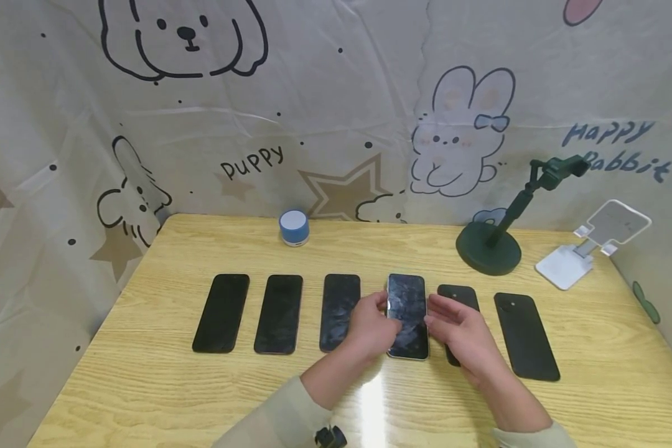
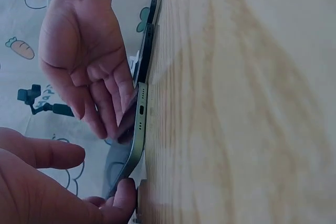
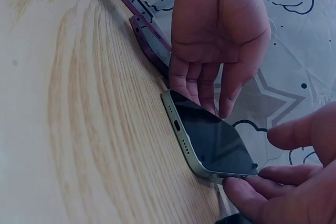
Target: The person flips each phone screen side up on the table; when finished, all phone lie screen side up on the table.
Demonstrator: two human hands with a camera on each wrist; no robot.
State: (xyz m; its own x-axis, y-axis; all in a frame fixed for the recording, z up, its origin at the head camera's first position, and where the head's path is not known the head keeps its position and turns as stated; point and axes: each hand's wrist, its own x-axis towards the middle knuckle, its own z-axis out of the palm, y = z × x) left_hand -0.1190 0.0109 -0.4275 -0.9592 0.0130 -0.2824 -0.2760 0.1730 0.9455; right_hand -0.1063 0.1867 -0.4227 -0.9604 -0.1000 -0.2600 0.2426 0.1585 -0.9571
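Pale cloth [image 1: 336,93] printed with cartoon animals, stars and the words "Puppy" and "Happy Rabbit" hangs behind a light wood-grain worktop [image 1: 145,386]. From where I stand, six phones make a row across it. The pale-edged phone [image 1: 407,311], fourth from the left, lies between the person's two hands, its dark screen smeared with reflections and its charging port facing the person. I can't tell whether it sits flat or is slightly raised.

On its left side, the left hand [image 1: 372,323] is loosely open, fingertips at the edge and thumb over the screen. Opposite, the right hand [image 1: 467,336] is also relaxed and partly open, fingertips against the right edge, palm turned inward. How firmly they press, I can't say.

To the left lie the first phone [image 1: 221,313], the second phone [image 1: 279,314] and the third phone [image 1: 338,311], dark fronts up; the left hand partly covers the third. To the right, the fifth phone [image 1: 450,294], partly behind the right hand, and the sixth phone [image 1: 527,336] show black backs with camera bumps.

Farther back stand a blue cylinder [image 1: 294,230] with a white top, a dark green stand [image 1: 488,249] with a jointed arm, and a white folding stand [image 1: 565,266] near the right corner.
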